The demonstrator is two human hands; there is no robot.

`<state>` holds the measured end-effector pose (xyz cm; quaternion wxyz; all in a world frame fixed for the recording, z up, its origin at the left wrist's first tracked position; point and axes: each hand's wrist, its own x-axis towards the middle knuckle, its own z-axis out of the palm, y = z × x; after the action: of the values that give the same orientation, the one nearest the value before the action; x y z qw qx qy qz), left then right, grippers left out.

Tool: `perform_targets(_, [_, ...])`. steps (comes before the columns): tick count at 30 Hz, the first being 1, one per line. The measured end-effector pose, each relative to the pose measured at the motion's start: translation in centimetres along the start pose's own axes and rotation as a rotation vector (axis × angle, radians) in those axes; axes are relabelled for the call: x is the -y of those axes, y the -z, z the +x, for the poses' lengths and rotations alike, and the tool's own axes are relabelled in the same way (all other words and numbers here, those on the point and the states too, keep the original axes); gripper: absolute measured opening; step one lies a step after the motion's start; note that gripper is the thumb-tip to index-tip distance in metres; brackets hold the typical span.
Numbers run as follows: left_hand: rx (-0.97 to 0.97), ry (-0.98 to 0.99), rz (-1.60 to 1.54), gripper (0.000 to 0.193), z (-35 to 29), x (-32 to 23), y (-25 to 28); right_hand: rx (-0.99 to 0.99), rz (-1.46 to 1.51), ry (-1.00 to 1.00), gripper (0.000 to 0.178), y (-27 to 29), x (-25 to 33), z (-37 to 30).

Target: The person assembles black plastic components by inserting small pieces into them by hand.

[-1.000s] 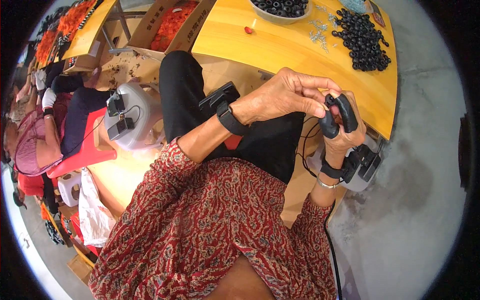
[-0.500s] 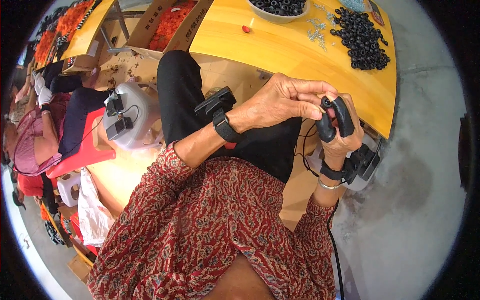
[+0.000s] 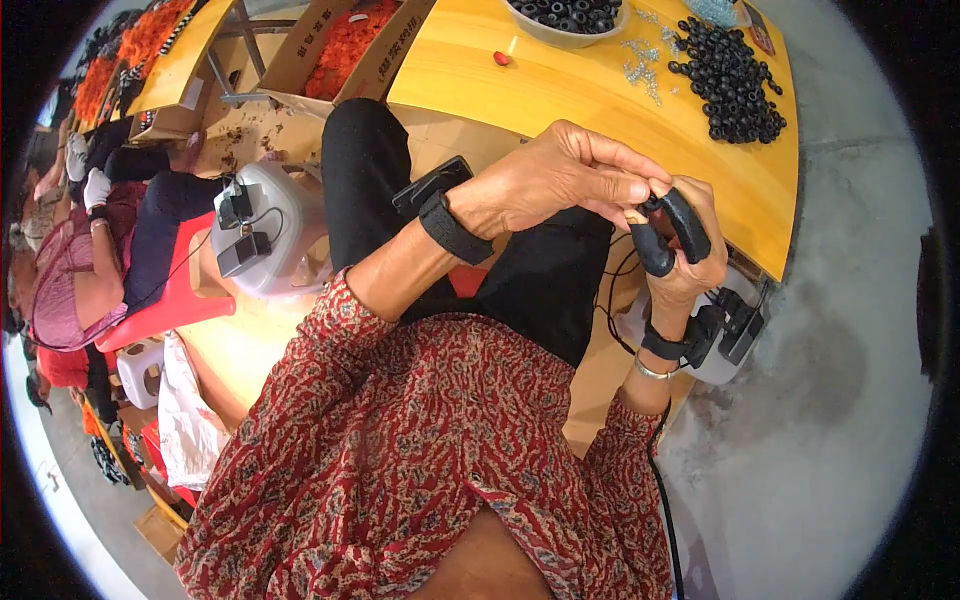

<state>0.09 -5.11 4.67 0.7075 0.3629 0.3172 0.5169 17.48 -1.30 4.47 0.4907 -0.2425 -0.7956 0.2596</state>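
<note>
While left hand [image 3: 560, 190] and right hand [image 3: 690, 265] seemingly pinch black rings [image 3: 672, 232], grip closed, brown cardboard box [image 3: 345, 55] upper left.

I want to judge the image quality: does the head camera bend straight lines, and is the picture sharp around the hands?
Head view: the yellow wooden table edge curves from fisheye distortion, with a black rim around the picture; both hands and the black finger covers look sharp under even light.
</note>
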Motion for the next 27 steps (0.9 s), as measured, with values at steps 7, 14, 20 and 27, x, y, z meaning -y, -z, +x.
perform_targets(7, [-0.090, 0.016, -0.043, 0.026, 0.1, 0.5, -0.5, 0.008, 0.018, -0.127, 0.034, -0.1, 0.3, 0.0])
perform_targets(14, [-0.131, -0.016, -0.049, 0.025, -0.1, 1.1, -0.4, 0.005, -0.004, -0.121, 0.035, -0.2, 0.0, -0.2])
perform_targets(20, [-0.125, -0.023, -0.053, 0.025, -0.2, 1.2, -0.4, 0.023, -0.039, -0.102, 0.035, 0.1, -0.1, -0.4])
perform_targets(27, [-0.172, -0.014, -0.094, 0.024, 0.1, 1.7, -0.4, 0.014, -0.020, -0.124, 0.036, 0.0, -0.2, -0.6])
